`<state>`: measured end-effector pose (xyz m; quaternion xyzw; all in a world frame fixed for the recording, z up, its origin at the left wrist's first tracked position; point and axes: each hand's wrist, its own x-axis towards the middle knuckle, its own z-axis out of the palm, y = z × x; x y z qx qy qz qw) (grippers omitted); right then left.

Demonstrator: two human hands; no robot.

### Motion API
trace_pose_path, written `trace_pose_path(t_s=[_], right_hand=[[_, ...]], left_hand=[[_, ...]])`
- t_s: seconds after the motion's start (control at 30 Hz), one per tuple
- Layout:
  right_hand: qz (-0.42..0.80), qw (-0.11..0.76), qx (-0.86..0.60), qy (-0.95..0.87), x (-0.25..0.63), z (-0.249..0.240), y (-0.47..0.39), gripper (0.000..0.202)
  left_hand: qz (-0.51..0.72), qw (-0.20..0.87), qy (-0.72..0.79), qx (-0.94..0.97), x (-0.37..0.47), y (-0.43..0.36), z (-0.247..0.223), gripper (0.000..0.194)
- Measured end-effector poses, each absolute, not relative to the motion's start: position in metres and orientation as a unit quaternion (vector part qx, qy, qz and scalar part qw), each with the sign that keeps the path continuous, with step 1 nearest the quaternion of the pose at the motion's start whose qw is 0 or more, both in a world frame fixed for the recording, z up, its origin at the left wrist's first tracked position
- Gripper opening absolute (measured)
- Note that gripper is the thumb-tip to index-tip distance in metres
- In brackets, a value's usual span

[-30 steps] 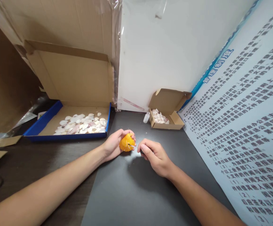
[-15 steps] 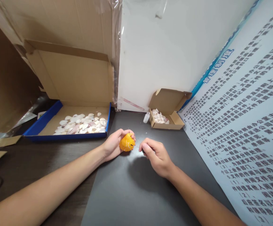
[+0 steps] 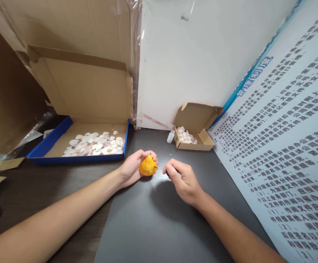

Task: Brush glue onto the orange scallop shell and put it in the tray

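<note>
Over the grey mat (image 3: 142, 226), gripping an orange shell (image 3: 148, 166) in the left hand (image 3: 131, 170), fingers and thumb clamped round its back and side, with its ribbed outside facing the camera. Pale streaks low on the shell; a dark, ragged notch at its right edge. Near the shell but apart from it, holding the right hand (image 3: 182, 180) curled, with thumb and forefinger together on a dark thing (image 3: 168, 175). Mostly hidden by the fingers, so impossible to name. Below the right hand, a soft shadow on the mat.

Beyond the left hand, on the dark surface (image 3: 73, 204), a blue tray (image 3: 73, 160) with its cardboard lid (image 3: 84, 87) raised; inside, many pale shells (image 3: 93, 144), loosely spread, mostly towards the front and right. Beyond the right hand, towards the mat's far edge, a small box (image 3: 195, 147) with its lid up and whitish shells (image 3: 184, 135) heaped in its left part. Just left of the box, a white bottle (image 3: 170, 136). Behind, a white board (image 3: 202, 54); along the right, a poster (image 3: 279, 146) of printed text.
</note>
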<state>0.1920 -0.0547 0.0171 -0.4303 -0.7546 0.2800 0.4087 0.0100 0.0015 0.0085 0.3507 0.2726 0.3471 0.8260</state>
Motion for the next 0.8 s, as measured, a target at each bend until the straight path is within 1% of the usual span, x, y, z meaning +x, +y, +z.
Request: trace_pose_path(t_s=[0.1,0.27,0.4,0.5,0.6,0.67,0.8], right_hand=[[0.288,0.374,-0.406,-0.782,0.1894,0.0146,-0.055,0.029],[0.355,0.335,-0.377,-0.787,0.1834,0.0103,-0.0578,0.024],[0.382,0.343,-0.38,-0.77,0.1821,0.0106,-0.0588,0.023],[0.355,0.338,-0.379,-0.785,0.1833,0.0094,-0.0579,0.023],[0.334,0.325,-0.372,-0.803,0.1853,0.0077,-0.0568,0.027],[0.334,0.337,-0.368,-0.8,0.1862,0.0076,-0.0565,0.028],[0.329,0.38,-0.378,-0.778,0.1861,0.0086,-0.0569,0.021]], left_hand=[[0.344,0.829,0.268,0.349,0.0096,0.0012,0.0092,0.022],[0.341,0.832,0.258,0.353,0.0091,0.0014,0.008,0.021],[0.332,0.83,0.26,0.365,0.0095,0.0014,0.0066,0.018],[0.329,0.827,0.264,0.371,0.0104,0.0002,0.0078,0.018],[0.335,0.822,0.27,0.373,0.0112,-0.0009,0.0096,0.018],[0.335,0.821,0.273,0.373,0.0113,-0.0011,0.0102,0.019],[0.331,0.82,0.277,0.376,0.0101,-0.0008,0.0096,0.021]])
